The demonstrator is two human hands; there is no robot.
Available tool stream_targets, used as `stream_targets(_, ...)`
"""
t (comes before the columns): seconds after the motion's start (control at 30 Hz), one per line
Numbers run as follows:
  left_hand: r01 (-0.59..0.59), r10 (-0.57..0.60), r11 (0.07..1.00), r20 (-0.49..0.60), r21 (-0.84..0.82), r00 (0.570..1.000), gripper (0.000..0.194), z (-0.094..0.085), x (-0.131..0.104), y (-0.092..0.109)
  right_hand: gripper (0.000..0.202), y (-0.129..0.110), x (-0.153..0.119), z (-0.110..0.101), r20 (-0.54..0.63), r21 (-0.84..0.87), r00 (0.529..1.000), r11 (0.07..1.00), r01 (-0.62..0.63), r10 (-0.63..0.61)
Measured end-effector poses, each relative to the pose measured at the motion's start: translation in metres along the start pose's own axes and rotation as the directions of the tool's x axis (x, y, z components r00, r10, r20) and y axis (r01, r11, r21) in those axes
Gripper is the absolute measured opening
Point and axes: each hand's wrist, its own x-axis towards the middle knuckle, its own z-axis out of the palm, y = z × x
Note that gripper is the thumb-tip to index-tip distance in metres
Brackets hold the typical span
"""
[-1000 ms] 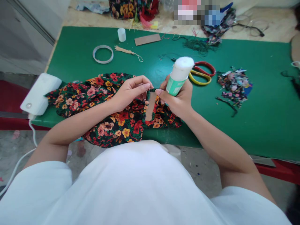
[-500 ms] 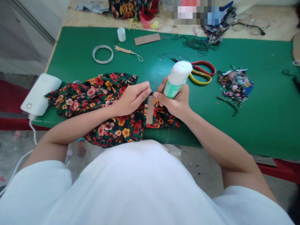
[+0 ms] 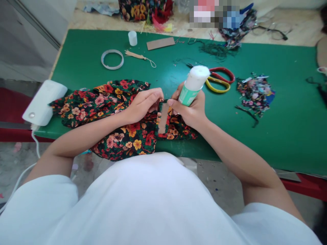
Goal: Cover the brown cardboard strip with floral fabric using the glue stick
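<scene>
Floral fabric (image 3: 122, 137) with red, orange and pink flowers lies bunched at the mat's front edge. A narrow brown cardboard strip (image 3: 162, 118) has floral fabric folded along its edges. My left hand (image 3: 145, 105) is closed at the strip's upper left corner, pinching the fabric there. My right hand (image 3: 191, 109) holds a white and green glue stick (image 3: 194, 85) upright in its palm, while its thumb and forefinger pinch the upper right corner of the fabric around the strip.
Red and yellow-handled scissors (image 3: 218, 80) lie beyond my right hand, with fabric scraps (image 3: 255, 92) further right. A tape roll (image 3: 112, 59), white cap (image 3: 132, 38), tassel (image 3: 139, 55) and cardboard piece (image 3: 160, 43) lie farther back on the green mat (image 3: 84, 44). A white device (image 3: 44, 102) sits left.
My left fingers have shifted slightly left and curled in at the corner. More floral edging shows around the strip. The glue stick stays in my right hand.
</scene>
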Motion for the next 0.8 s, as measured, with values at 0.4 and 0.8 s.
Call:
stream_targets(0.4, -0.165, 0.179, 0.900, 0.003, 0.403, 0.984, 0.054, 0.0006, -0.0041, -0.0012, 0.051, 0.0050, -0.0046, -0.0003, -0.007, -0.094, 0.999, 0.995, 0.037, -0.038)
stream_targets(0.8, -0.029, 0.026, 0.998, 0.063, 0.058, 0.998, 0.055, -0.0005, -0.0005, 0.0008, 0.053, 0.0038, -0.0028, 0.0002, -0.019, -0.044, 1.000, 0.999, 0.007, -0.008)
